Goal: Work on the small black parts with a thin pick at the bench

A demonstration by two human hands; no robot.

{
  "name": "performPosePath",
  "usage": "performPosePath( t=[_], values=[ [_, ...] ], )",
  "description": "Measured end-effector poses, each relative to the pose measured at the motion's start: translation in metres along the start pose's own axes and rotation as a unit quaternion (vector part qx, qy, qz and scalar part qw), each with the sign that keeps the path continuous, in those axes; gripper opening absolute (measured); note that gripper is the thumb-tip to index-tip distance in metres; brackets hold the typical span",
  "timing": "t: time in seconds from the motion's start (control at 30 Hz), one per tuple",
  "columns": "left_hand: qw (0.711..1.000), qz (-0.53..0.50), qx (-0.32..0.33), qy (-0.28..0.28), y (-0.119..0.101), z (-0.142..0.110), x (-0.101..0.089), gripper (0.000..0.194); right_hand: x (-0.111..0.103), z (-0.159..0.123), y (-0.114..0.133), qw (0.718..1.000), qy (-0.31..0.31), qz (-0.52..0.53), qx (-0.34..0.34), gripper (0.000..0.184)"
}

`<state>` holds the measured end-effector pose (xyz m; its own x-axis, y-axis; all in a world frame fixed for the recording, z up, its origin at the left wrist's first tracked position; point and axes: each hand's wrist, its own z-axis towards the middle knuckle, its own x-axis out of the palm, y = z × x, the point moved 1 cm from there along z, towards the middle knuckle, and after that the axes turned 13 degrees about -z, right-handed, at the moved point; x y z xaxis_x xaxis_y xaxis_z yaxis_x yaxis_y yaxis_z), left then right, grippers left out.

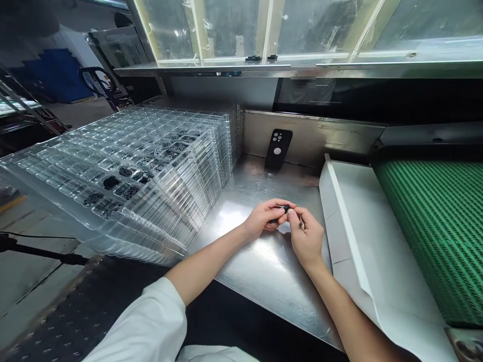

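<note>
My left hand (pixel 263 220) is closed, its thumb and fingers pinching a small dark part (pixel 287 208) above the steel worktop (pixel 249 266). Against the same part press the thumb and forefinger of my right hand (pixel 307 236). A thin metal piece (pixel 302 223) shows between the curled fingers of that right hand; most of it is hidden, so its kind is unclear. To the left stands a tall stack of clear plastic trays (pixel 204 166). Several round black parts (pixel 130 193) sit in pockets of the top tray, along its near right side.
A black phone (pixel 278 150) leans against the metal back wall. On the right are a white chute (pixel 362 226) with a raised edge and a green conveyor belt (pixel 437 221). A lit glass-panelled frame (pixel 234 35) hangs overhead, with small black pieces on its ledge.
</note>
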<state>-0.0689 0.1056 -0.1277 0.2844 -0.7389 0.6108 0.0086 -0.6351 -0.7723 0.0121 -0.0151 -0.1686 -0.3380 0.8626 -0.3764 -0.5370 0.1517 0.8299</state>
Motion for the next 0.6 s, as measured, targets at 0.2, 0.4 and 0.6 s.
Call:
performPosePath(
  t=[0.2, 0.4, 0.6],
  values=[
    [0.999, -0.038, 0.013, -0.026, 0.0037, 0.0024, -0.0050, 0.051, 0.0012, 0.0019, -0.0028, 0.999, 0.038, -0.023, -0.012, 0.037],
    [0.997, -0.053, 0.016, -0.051, 0.0032, 0.0031, -0.0076, 0.053, 0.0044, 0.0018, -0.0090, 0.998, 0.033, -0.045, -0.018, 0.033],
    [0.996, -0.064, 0.042, -0.052, 0.0001, 0.0037, -0.0095, 0.050, 0.0020, -0.0003, -0.0062, 0.993, 0.009, -0.117, -0.028, 0.043]
  ],
)
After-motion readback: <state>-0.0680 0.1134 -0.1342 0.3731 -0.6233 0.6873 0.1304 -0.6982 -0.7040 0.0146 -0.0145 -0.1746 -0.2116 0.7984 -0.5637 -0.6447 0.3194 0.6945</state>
